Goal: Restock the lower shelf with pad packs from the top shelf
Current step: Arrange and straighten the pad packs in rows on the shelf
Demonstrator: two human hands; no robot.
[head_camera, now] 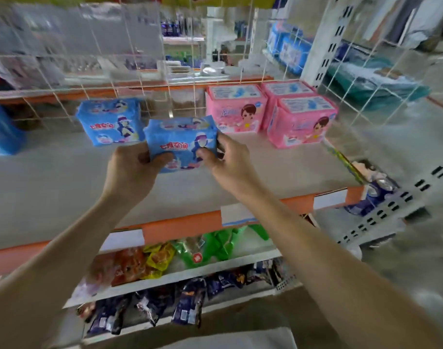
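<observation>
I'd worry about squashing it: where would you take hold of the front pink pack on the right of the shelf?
Probably by its two narrow end walls, coming from the front and slightly above. The front pink pack stands upright, boxy, ahead of its neighbours, so both ends look free for the fingers; another pink pack blocks the back.

White wire grid (pixel 139 71) backs orange-edged shelving (pixel 185 226) (perforated white uprights (pixel 327 39)) beside grey floor (pixel 416 260).
</observation>
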